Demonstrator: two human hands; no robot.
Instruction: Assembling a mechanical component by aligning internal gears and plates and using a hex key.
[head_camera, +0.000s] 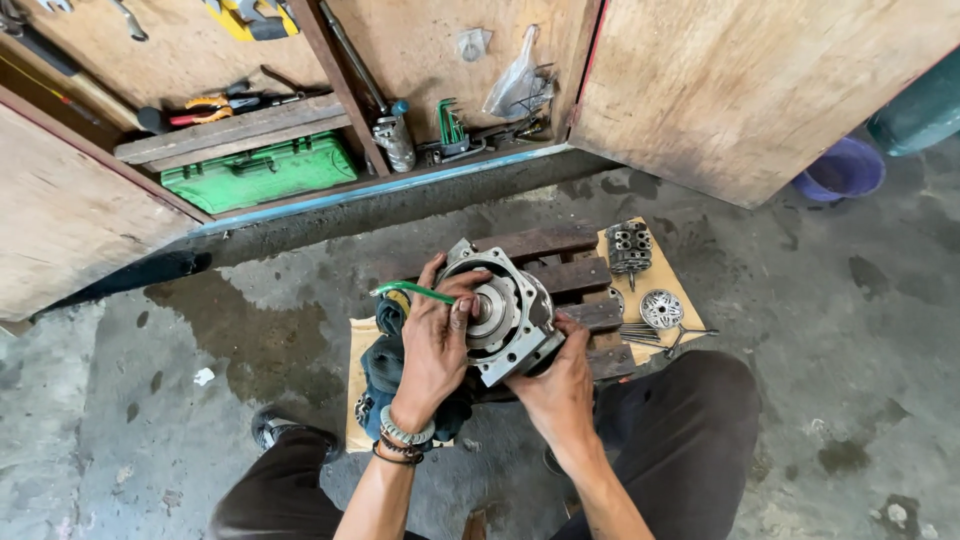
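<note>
A grey metal motor housing with a round hub at its centre rests on a low wooden pallet. My left hand holds a thin green tool and its fingers press on the hub. My right hand grips the housing's lower right corner from below. A dark blue rag lies bunched under my left hand.
On cardboard to the right lie a ribbed metal block, a round perforated plate and several thin rods. An open wooden cabinet behind holds a green case, hex keys and hand tools. A blue bucket stands far right.
</note>
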